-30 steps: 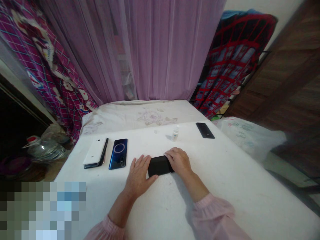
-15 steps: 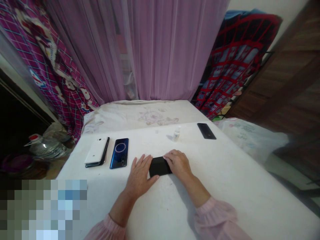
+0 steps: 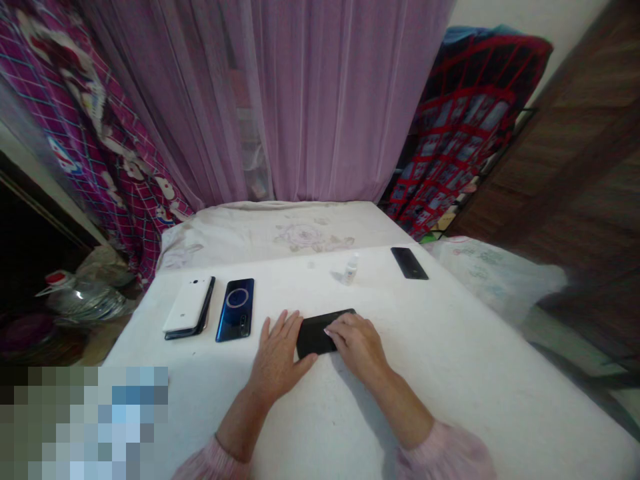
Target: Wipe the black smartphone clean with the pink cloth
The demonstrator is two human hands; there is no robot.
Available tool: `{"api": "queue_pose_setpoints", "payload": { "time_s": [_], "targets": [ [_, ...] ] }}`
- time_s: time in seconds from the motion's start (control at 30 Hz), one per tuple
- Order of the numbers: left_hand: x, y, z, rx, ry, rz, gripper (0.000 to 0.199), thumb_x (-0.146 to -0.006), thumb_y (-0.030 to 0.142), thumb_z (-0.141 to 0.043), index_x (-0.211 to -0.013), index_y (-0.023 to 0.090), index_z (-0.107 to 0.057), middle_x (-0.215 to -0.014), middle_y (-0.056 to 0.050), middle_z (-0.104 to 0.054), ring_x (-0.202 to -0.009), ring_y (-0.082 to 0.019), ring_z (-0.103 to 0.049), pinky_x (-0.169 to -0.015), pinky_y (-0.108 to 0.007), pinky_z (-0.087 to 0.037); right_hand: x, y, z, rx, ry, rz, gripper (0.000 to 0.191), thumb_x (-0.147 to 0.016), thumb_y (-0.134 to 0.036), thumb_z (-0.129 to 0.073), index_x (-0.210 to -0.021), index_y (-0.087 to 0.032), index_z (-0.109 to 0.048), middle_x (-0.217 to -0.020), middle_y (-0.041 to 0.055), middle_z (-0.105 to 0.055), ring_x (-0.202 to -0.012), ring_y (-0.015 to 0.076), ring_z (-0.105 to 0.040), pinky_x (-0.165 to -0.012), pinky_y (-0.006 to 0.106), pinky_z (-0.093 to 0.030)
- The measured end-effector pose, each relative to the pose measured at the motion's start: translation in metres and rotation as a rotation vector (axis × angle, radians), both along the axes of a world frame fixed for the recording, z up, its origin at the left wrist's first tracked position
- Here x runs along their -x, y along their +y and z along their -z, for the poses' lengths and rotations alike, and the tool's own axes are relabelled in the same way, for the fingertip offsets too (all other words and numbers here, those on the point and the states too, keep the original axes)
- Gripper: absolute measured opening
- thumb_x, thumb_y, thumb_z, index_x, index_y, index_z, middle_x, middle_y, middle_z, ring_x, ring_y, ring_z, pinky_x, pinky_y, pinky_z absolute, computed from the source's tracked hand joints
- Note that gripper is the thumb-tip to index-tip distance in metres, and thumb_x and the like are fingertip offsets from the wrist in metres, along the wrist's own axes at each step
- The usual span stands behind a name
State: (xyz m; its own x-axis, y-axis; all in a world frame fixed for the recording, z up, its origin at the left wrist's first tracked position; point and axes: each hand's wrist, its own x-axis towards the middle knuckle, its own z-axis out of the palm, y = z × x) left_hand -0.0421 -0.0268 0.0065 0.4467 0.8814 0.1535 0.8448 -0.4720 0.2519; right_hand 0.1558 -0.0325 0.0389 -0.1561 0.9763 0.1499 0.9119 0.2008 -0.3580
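A black phone [image 3: 314, 335] lies flat on the white-covered table, between my two hands. My left hand [image 3: 280, 353] rests at its left end with the fingers spread, the thumb along the near edge. My right hand [image 3: 357, 343] is over the phone's right part, its fingers pinched together on something small and whitish that I cannot make out, close to the dark surface. Left of my hands lies a blue phone [image 3: 231, 330] with a ring on its back. Beyond my right hand stands a small clear bottle [image 3: 351, 270] with a white label.
A white phone [image 3: 189, 307] lies on top of darker ones at the table's left side. Another dark phone [image 3: 410, 263] lies at the far right. The white cloth [image 3: 450, 380] covers the table, and a purple curtain [image 3: 320, 100] hangs behind it.
My right hand's fingertips have moved from the phone's far edge down towards the middle of its surface. The view has shifted slightly.
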Motion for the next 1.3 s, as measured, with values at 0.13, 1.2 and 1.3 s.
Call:
{"api": "queue_pose_setpoints", "payload": {
  "time_s": [0.13, 1.2, 1.3],
  "targets": [
    [0.0, 0.0, 0.001, -0.017, -0.003, -0.005, 0.065, -0.087, 0.049, -0.055, -0.141, 0.018, -0.038, -0.147, -0.012, -0.042, -0.14, -0.032, -0.029, -0.113, -0.058, -0.018, 0.009, 0.029, -0.004, 0.024, -0.031, 0.048, 0.02, -0.092, -0.027, -0.054, -0.092, -0.027, -0.074, -0.094, 0.0018, -0.069, -0.094, 0.0178, -0.059, -0.08, 0.03, -0.037],
    [0.004, 0.002, 0.01, -0.077, -0.014, 0.021, 0.069, -0.087, 0.05, -0.056, -0.143, 0.016, -0.035, -0.146, -0.013, -0.043, -0.139, -0.033, -0.03, -0.112, -0.058, -0.019, 0.014, -0.012, 0.0, 0.019, 0.044, -0.025, 0.019, -0.091, -0.027, -0.056, -0.088, -0.029, -0.074, -0.09, 0.0012, -0.068, -0.089, 0.0165, -0.057, -0.077, 0.03, -0.035],
    [0.003, 0.002, 0.009, -0.067, -0.012, 0.019, 0.068, -0.087, 0.051, -0.056, -0.142, 0.017, -0.036, -0.146, -0.013, -0.043, -0.139, -0.033, -0.03, -0.112, -0.058, -0.019, 0.02, 0.012, -0.001, 0.023, -0.017, -0.015, 0.02, -0.092, -0.027, -0.054, -0.09, -0.028, -0.074, -0.091, 0.0021, -0.068, -0.091, 0.0176, -0.057, -0.079, 0.031, -0.036]
  ]
}}
